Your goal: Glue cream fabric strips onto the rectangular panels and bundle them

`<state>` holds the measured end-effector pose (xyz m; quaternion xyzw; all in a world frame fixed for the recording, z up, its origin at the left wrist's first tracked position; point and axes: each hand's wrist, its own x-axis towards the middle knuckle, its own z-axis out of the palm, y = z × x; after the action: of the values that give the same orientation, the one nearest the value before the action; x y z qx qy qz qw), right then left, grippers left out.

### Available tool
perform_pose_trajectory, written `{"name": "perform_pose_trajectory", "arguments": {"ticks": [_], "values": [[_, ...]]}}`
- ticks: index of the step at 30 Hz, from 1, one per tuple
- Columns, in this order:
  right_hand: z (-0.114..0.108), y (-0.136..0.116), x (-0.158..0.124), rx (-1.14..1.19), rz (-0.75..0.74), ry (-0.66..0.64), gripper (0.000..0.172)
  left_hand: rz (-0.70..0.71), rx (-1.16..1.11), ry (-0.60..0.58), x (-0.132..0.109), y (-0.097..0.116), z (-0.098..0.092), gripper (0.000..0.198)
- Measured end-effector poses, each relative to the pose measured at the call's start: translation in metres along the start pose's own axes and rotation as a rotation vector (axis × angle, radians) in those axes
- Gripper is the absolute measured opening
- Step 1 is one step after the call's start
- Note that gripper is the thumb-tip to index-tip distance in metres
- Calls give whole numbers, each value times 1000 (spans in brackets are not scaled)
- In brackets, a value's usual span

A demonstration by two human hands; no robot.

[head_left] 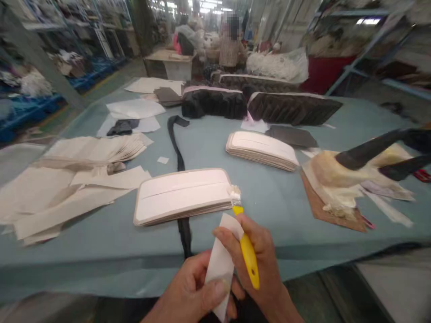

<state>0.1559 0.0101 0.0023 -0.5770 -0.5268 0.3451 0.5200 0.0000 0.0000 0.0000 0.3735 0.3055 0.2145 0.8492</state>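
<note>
My left hand point(195, 287) grips the lower part of a narrow white strip point(220, 260), thumb on its face. My right hand point(259, 251) is closed round a paintbrush point(249, 258) with a yellow handle, and its thumb presses the strip's upper end. White paste coats the bristles, which point away from me. They are at the right end of a stack of pale, rounded panels point(183, 193) edged in beige; whether they touch it I cannot tell. A black strap point(183, 233) runs under that stack.
Beige fabric pieces point(84, 179) lie in piles on the left of the green-covered table point(202, 143). A second panel stack point(262, 148) sits further back. Dark pleated pieces point(215, 101) stand behind it. On the right is a paste-smeared container point(328, 172) with dark handles. A person point(230, 45) is in the background.
</note>
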Motion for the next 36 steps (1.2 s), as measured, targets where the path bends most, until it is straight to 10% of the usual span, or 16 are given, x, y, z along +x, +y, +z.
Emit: {"name": "perform_pose_trajectory", "arguments": {"ticks": [9,23,36], "values": [[-16,-7,7,-102,-25,-25,35,58,56,209,9,0,-1,52],[-7,-5,16,-9,9,-228,30,-33,-51,-19,12,-3,-10,64],[7,-11,18,131,185,-176,37,48,-79,168,4,-4,-11,72]]}}
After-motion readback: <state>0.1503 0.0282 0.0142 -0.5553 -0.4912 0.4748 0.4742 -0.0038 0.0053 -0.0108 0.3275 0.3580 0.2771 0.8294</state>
